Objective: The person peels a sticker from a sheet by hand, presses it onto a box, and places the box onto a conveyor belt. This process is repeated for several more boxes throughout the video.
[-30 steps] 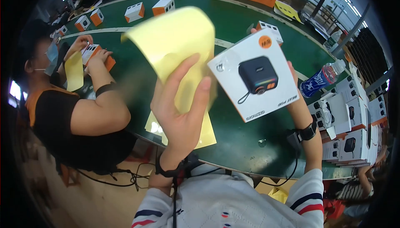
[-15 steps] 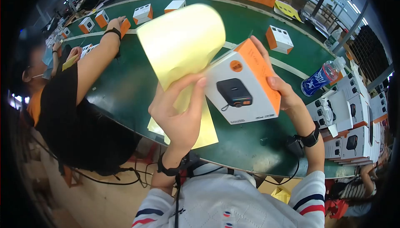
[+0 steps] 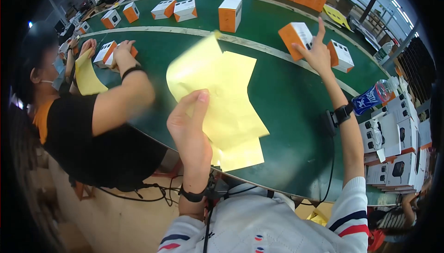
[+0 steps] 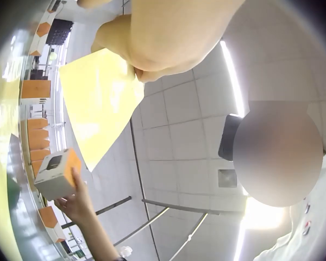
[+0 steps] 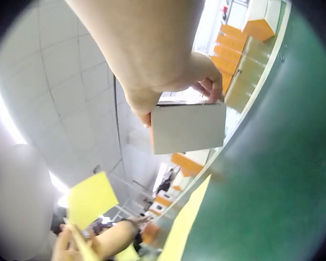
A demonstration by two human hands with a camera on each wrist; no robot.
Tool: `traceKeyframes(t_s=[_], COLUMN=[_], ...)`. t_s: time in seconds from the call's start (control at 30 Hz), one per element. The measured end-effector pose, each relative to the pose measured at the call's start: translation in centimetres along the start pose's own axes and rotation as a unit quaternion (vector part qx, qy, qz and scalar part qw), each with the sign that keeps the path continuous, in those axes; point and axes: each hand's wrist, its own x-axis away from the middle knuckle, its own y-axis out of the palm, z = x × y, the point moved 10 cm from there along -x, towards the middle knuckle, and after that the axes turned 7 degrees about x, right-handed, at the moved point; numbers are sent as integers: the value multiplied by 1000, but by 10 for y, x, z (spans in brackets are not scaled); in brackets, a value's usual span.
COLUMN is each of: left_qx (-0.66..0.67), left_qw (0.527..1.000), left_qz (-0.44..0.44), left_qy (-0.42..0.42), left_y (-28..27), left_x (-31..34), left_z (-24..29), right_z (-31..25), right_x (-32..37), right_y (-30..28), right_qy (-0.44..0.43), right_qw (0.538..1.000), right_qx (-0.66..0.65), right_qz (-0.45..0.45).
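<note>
Between thumb and fingers my left hand (image 3: 190, 137) pinches a yellow sheet (image 3: 196, 65), whose upper end curls over; more yellow sheets (image 3: 240, 153) lie beneath it at the near table edge. My right hand (image 3: 319, 52), arm stretched out, grips a white and orange box (image 3: 296, 39) above the far side of the table. In the right wrist view a plain pale face of that box (image 5: 189, 128) shows, with thumb and fingers on opposite sides. Another white and orange box (image 3: 341, 55) stands just right of the hand.
Several boxes (image 3: 230, 15) stand in a row along the green table (image 3: 296, 151). A bottle (image 3: 372, 96) and stacked boxes (image 3: 401, 169) are on the right. At the left, a masked person (image 3: 69, 128) handles boxes and a yellow sheet.
The box in my right hand has moved away from my body and to the right, apart from the yellow sheet. My left hand still holds the sheet. More boxes show along the far row.
</note>
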Motion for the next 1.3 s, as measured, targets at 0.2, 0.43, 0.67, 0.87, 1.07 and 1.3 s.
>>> traceKeyframes(t_s=[0.2,0.43,0.67,0.87,1.07,1.3], left_qx=[16,31,-1,-23,-96,-178], left_qw=[999,995,995,996,995,984], left_qz=[-37,-47,-72,-71,5,-27], left_qy=[-35,-77,-68,-48,-36,12], left_y=[13,23,26,23,-11,-6], left_x=[10,15,18,14,-7,-6], left_z=[-10,-26,-30,-38,-55,-53], right_z=[-89,-213,-222,-208,-153,-105], right_x=[25,123,140,121,28,-106], right_y=[-28,-88,-79,-63,-50,48], right_qy=[-168,-332,-397,-282,-143,-234], right_qw=[963,889,861,871,906,964], right_qx=[-196,-315,-317,-388,-396,-112], right_qz=[77,-16,-30,-104,-37,66])
